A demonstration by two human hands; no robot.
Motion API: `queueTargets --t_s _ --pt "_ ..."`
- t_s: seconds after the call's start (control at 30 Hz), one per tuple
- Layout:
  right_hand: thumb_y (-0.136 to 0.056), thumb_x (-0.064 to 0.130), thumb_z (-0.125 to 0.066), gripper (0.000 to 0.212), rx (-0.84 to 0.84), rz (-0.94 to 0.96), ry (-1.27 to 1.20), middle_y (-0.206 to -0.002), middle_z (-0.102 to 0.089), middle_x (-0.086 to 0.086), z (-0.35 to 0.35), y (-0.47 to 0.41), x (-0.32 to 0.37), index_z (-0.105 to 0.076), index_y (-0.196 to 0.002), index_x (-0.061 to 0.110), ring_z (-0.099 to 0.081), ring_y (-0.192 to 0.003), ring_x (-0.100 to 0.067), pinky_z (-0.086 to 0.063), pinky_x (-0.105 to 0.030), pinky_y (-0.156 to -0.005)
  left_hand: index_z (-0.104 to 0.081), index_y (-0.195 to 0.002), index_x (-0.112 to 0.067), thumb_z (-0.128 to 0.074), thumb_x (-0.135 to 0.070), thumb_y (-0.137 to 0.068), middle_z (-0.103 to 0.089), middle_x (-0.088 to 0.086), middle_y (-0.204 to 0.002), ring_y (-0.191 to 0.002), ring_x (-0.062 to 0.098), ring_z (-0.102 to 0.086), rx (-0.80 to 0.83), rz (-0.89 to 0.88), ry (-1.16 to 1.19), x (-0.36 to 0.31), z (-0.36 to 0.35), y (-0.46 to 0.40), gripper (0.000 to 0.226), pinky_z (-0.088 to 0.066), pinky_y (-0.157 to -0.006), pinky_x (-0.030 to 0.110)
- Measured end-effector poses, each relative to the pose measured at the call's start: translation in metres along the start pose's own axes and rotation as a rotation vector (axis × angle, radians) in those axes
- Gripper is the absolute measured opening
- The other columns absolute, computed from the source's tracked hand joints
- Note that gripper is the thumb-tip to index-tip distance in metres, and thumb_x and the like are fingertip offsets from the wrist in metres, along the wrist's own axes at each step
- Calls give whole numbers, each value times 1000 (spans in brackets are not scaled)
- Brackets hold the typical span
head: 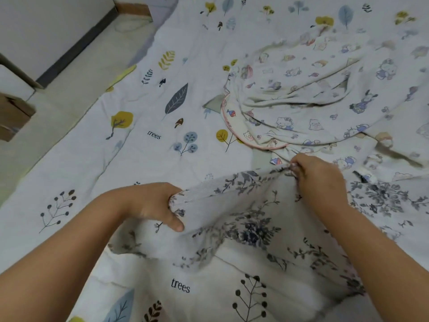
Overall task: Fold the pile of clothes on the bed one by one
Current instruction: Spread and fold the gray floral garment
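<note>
Two bare hands work over one bed (130, 145), whose white sheet is printed with leaves, small trees and the word "trees". Two garments show on it.

At far left, well away from either grip, lie a strip of pale floor (76, 73) and a brown box (14, 117) at the frame edge.

The left hand (153, 205) closes its grip on the near left edge of the floral garment (253, 219): the thumb lies on top of the cloth and the fingers curl out of sight beneath a bunched fold. To the right of that grip the cloth rises off the sheet and stretches across to the right hand (318, 177), whose fingertips pinch a small gathered point of the same garment's upper edge. Between the two grips the fabric hangs taut and slightly tented; below them it drapes down toward the person and covers part of the sheet. The floral garment is white, thin, and printed with dark blue-grey flowers and sprigs; more of it spreads flat to the right of the right grip.

Just beyond the right grip, nearly touching it, lies the cartoon-print garment (313, 94). It is cream, crumpled in loose folds, patterned with small cartoon animals, and has a pink-trimmed curved edge on its left side. It reaches the right edge of the view.
</note>
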State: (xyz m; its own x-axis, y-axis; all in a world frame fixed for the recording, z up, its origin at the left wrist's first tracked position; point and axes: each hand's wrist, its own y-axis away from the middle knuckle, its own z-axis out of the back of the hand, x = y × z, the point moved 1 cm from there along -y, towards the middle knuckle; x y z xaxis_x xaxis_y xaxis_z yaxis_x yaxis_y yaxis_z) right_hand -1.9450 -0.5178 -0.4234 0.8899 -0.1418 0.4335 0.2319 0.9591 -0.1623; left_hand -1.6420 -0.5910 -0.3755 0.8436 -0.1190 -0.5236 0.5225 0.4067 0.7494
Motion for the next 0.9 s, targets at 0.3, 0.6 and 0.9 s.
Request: queueTargets --t_s 0.3,0.6,0.9 --pt "-95 16 -48 19 82 -82 114 -72 -61 -9 -39 -9 1 -58 -80 10 -53 -70 -28 -28 -36 -70 -69 -73 -21 -81 -53 -54 -69 -8 -72 -70 10 -62 -327 342 -377 17 73 -12 38 -42 -63 23" --pt "-91 32 -42 35 402 -163 374 -120 -50 1 -90 10 11 -43 -125 22 -42 -115 -21 -24 -49 -106 -55 -102 -8 -52 -55 -86 -59 14 -105 -96 30 -57 -551 624 -266 131 26 -33 49 -46 -79 35" --pt "-93 24 -48 25 353 -87 343 -104 -59 1 -109 -8 47 -48 -117 20 -52 -98 -21 -30 -38 -91 -35 -56 -15 -68 -26 -85 -31 -1 -46 -37 14 -30 -749 321 738 135 20 -45 46 -28 -44 22"
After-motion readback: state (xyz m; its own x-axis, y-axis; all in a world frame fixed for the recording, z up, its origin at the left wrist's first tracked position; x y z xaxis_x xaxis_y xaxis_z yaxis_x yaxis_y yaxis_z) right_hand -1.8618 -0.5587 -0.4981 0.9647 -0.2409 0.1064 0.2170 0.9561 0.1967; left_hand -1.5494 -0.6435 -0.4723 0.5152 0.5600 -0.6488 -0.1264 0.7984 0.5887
